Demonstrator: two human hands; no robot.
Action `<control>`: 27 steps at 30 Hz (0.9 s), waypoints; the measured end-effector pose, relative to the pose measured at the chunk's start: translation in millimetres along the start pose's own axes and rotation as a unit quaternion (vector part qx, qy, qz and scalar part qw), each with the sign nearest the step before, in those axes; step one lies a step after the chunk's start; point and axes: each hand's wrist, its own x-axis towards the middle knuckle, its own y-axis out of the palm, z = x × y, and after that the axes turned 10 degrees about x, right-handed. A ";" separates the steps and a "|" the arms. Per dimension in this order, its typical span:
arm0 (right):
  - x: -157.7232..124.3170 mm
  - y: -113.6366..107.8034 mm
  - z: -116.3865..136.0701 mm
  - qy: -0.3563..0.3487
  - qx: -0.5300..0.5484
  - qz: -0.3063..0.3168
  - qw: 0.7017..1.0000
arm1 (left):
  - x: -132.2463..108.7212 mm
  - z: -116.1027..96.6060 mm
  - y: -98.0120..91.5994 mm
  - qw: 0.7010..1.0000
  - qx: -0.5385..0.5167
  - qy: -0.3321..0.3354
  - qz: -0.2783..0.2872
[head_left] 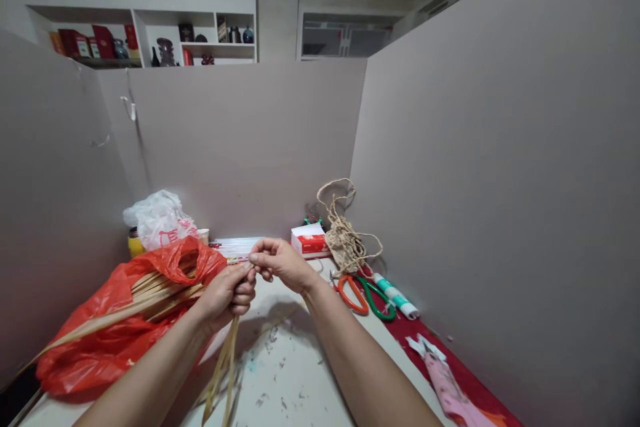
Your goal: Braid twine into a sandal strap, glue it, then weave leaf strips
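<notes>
My left hand (227,295) is closed in a fist around a bundle of long tan leaf strips (225,367) that hang down below it over the white table (295,380). My right hand (277,261) is just beside it to the right, its thumb and fingers pinched on the top end of the same strips. More tan strips (145,297) stick out of a red plastic bag (120,327) lying on the left of the table, close behind my left hand.
A tangle of twine (345,240), a red-and-white box (310,240), orange and green scissors (365,293) and a green-white roll (397,297) lie at the right. A white plastic bag (160,217) sits at the back. Grey partition walls (500,180) enclose the table. Pink cloth (453,393) lies front right.
</notes>
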 end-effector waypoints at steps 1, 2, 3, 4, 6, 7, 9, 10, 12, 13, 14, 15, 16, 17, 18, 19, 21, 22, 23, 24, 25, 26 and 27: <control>-0.3 -0.6 -0.1 0.003 0.001 0.000 1.000 | 0.1 0.5 -0.1 1.000 0.000 0.002 0.000; -0.8 -1.2 0.4 0.008 0.001 0.003 1.000 | 0.5 1.3 -0.5 1.000 0.001 0.005 -0.001; -1.6 -1.8 1.5 0.014 -0.001 0.007 1.000 | 0.9 2.4 -1.1 1.000 0.002 0.008 -0.002; -2.6 -2.3 3.1 0.020 -0.003 0.011 1.000 | 1.5 3.5 -1.8 1.000 0.004 0.010 -0.004; -4.5 -2.8 6.8 0.027 -0.010 0.016 0.999 | 2.8 5.8 -3.1 1.000 0.009 0.017 -0.009; -5.3 -2.9 8.5 0.026 -0.014 0.015 0.999 | 3.3 6.6 -3.5 1.000 0.011 0.021 -0.012; -6.2 -2.6 10.8 0.019 -0.019 0.013 1.000 | 3.6 7.1 -3.8 0.999 0.015 0.027 -0.014; -6.3 -2.5 11.5 0.015 -0.021 0.011 1.000 | 3.4 6.6 -3.8 0.999 0.018 0.027 -0.013; -6.2 -3.0 12.5 0.008 -0.020 0.006 1.000 | 2.5 4.6 -3.8 0.999 0.026 0.022 -0.008; -6.1 -4.0 13.2 0.004 -0.017 0.001 1.000 | 2.0 3.3 -4.1 0.999 0.030 0.018 -0.004; -6.3 -5.8 14.5 -0.002 -0.013 -0.007 1.000 | 1.7 2.2 -4.8 0.999 0.033 0.014 0.000; -6.6 -8.3 16.4 -0.010 -0.007 -0.017 1.000 | 1.5 1.3 -5.9 0.999 0.035 0.008 0.005; -7.3 -11.6 19.1 -0.019 0.000 -0.030 0.999 | 1.6 0.8 -7.7 0.999 0.035 0.002 0.009; -8.5 -15.7 22.7 -0.031 0.009 -0.045 0.998 | 2.1 0.9 -10.0 0.999 0.034 -0.005 0.012; -10.2 -20.3 27.1 -0.044 0.019 -0.059 0.997 | 2.9 1.6 -12.8 0.999 0.032 -0.012 0.014; -12.4 -25.3 32.1 -0.058 0.030 -0.074 0.995 | 4.0 2.9 -16.0 0.999 0.031 -0.018 0.015; -18.1 -35.3 43.1 -0.091 0.056 -0.096 0.990 | 6.8 6.8 -23.1 0.999 0.033 -0.032 0.014; -21.5 -39.9 48.6 -0.110 0.070 -0.105 0.986 | 8.3 9.4 -26.8 0.999 0.036 -0.039 0.012; -25.1 -44.0 53.7 -0.130 0.084 -0.110 0.982 | 10.0 12.1 -30.4 0.998 0.040 -0.045 0.006; -28.5 -47.5 58.2 -0.151 0.098 -0.113 0.977 | 11.7 14.9 -33.7 0.998 0.045 -0.048 -0.003; -31.8 -50.2 61.7 -0.170 0.111 -0.113 0.973 | 13.3 17.6 -36.8 0.997 0.050 -0.049 -0.017; -34.5 -52.1 64.1 -0.184 0.120 -0.111 0.969 | 14.8 19.9 -39.6 0.997 0.055 -0.046 -0.034; -36.5 -53.0 65.2 -0.190 0.125 -0.105 0.968 | 16.0 21.8 -42.0 0.996 0.059 -0.042 -0.053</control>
